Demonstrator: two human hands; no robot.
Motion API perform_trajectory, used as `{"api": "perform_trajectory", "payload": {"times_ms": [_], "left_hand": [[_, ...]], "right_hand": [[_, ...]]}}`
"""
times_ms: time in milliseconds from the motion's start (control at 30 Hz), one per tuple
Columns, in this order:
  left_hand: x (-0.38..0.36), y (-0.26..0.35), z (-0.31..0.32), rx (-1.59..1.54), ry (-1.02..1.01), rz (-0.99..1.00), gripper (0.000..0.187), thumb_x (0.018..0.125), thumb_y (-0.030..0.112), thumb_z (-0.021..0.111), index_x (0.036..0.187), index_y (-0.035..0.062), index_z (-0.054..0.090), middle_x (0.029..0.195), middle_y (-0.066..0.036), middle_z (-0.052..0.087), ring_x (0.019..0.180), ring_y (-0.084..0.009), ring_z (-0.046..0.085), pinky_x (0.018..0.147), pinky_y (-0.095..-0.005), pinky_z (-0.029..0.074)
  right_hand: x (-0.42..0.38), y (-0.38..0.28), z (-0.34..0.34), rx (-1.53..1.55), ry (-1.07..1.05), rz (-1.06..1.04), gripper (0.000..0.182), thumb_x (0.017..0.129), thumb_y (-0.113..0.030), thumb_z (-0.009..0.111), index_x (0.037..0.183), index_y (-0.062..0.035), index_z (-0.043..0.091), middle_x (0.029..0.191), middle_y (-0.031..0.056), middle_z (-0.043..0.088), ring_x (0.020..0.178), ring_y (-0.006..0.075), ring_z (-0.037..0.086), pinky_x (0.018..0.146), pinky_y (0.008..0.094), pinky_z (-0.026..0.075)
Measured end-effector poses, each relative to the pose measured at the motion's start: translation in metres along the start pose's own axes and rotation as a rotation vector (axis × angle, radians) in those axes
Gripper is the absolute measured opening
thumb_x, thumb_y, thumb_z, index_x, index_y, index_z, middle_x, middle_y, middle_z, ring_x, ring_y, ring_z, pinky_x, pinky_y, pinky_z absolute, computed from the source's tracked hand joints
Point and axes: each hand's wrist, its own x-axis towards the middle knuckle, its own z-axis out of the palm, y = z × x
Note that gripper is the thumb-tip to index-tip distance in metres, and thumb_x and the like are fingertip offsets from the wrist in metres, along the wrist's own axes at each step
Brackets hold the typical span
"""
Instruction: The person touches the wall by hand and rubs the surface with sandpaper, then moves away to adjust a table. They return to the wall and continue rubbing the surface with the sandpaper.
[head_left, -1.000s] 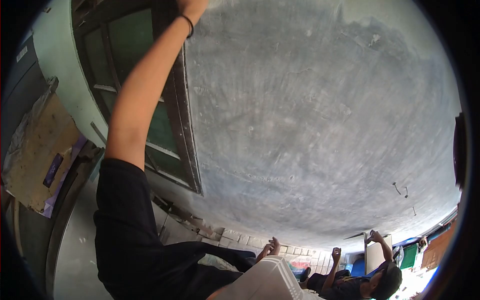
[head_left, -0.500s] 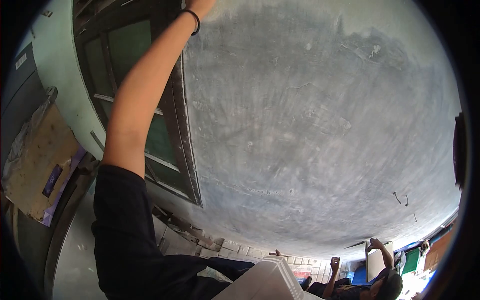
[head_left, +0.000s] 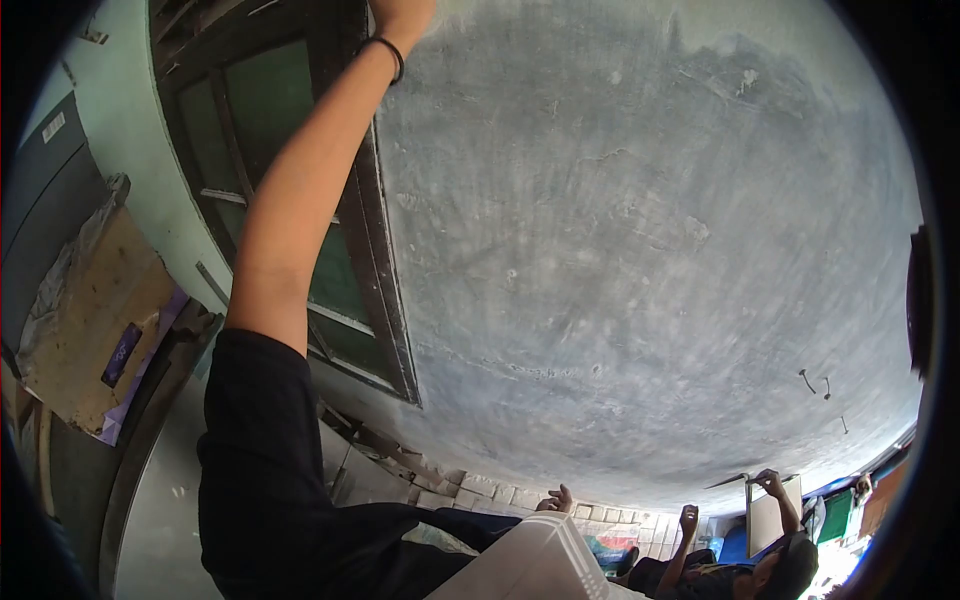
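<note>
A person's left hand (head_left: pixel 400 14) reaches up against a grey plastered wall (head_left: pixel 620 250) beside a dark window frame (head_left: pixel 370 240); its grip is cut off from view, apparently mid-smoothing, needing steady pressure next

A bare arm in a black sleeve (head_left: pixel 255 450) reaches up, its left hand (head_left: pixel 402 14) at the frame's top edge, against the grey plastered wall (head_left: pixel 640 250) beside a dark-framed green window (head_left: pixel 290 200). Low on the right, another person (head_left: pixel 770 560) raises both hands.
</note>
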Motion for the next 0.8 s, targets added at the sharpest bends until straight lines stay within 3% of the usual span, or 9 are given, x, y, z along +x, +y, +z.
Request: {"api": "perform_trajectory", "payload": {"times_ms": [100, 233, 300, 500, 600, 700, 800], "left_hand": [[-0.031, 0.015, -0.015, 0.025, -0.156, 0.074, 0.068, 0.074, -0.026, 0.043, 0.130, 0.0070, 0.062, 0.159, -0.014, 0.041, 0.149, -0.0332, 0.034, 0.123, -0.0396, 0.027], [0.000, 0.003, 0.004, -0.011, -0.116, 0.091, 0.070, 0.074, -0.026, 0.041, 0.132, 0.0077, 0.061, 0.161, -0.015, 0.037, 0.150, -0.0338, 0.033, 0.123, -0.0394, 0.027], [0.012, 0.009, 0.005, -0.012, -0.115, 0.046, 0.069, 0.074, -0.026, 0.041, 0.132, 0.0074, 0.061, 0.162, -0.015, 0.036, 0.150, -0.0344, 0.032, 0.123, -0.0401, 0.028], [-0.012, 0.011, 0.001, 0.049, -0.072, 0.063, 0.069, 0.076, -0.026, 0.041, 0.133, 0.0072, 0.060, 0.162, -0.016, 0.035, 0.149, -0.0359, 0.033, 0.122, -0.0407, 0.030], [-0.028, 0.015, -0.003, -0.001, -0.168, 0.040, 0.071, 0.075, -0.027, 0.041, 0.134, 0.0079, 0.060, 0.162, -0.017, 0.034, 0.149, -0.0369, 0.033, 0.122, -0.0408, 0.030], [-0.008, 0.010, 0.001, 0.009, -0.167, 0.138, 0.075, 0.075, -0.027, 0.041, 0.138, 0.0090, 0.057, 0.163, -0.018, 0.032, 0.150, -0.0364, 0.031, 0.122, -0.0411, 0.030], [-0.003, 0.013, 0.001, -0.021, -0.116, 0.039, 0.081, 0.074, -0.028, 0.041, 0.144, 0.0097, 0.051, 0.164, -0.017, 0.030, 0.151, -0.0362, 0.028, 0.123, -0.0417, 0.029]], "right_hand": [[-0.001, -0.014, -0.001, -0.008, 0.020, -0.056, 0.047, 0.088, 0.005, 0.049, 0.135, -0.0003, 0.054, 0.105, 0.0124, 0.061, 0.084, 0.0183, 0.056, 0.072, 0.0315, 0.047], [-0.008, -0.020, -0.006, -0.032, 0.034, 0.037, 0.047, 0.088, 0.005, 0.049, 0.135, -0.0002, 0.054, 0.106, 0.0128, 0.061, 0.084, 0.0183, 0.056, 0.073, 0.0315, 0.047], [-0.005, -0.020, -0.009, -0.064, 0.035, -0.052, 0.048, 0.088, 0.005, 0.048, 0.135, -0.0004, 0.055, 0.106, 0.0129, 0.061, 0.085, 0.0184, 0.056, 0.072, 0.0315, 0.047], [-0.009, -0.018, -0.015, -0.056, 0.107, -0.088, 0.049, 0.086, 0.005, 0.048, 0.134, -0.0004, 0.055, 0.106, 0.0131, 0.061, 0.085, 0.0194, 0.057, 0.070, 0.0325, 0.048], [-0.014, -0.011, -0.014, -0.069, 0.095, -0.054, 0.048, 0.086, 0.005, 0.049, 0.134, -0.0005, 0.055, 0.106, 0.0130, 0.061, 0.086, 0.0200, 0.057, 0.069, 0.0323, 0.047], [-0.005, -0.001, -0.008, -0.025, 0.085, -0.043, 0.047, 0.087, 0.005, 0.049, 0.133, -0.0004, 0.055, 0.105, 0.0132, 0.061, 0.086, 0.0201, 0.057, 0.069, 0.0322, 0.046], [-0.005, -0.006, -0.019, -0.051, 0.042, -0.059, 0.046, 0.088, 0.004, 0.049, 0.133, 0.0000, 0.056, 0.104, 0.0133, 0.061, 0.087, 0.0204, 0.057, 0.068, 0.0322, 0.046]]}}
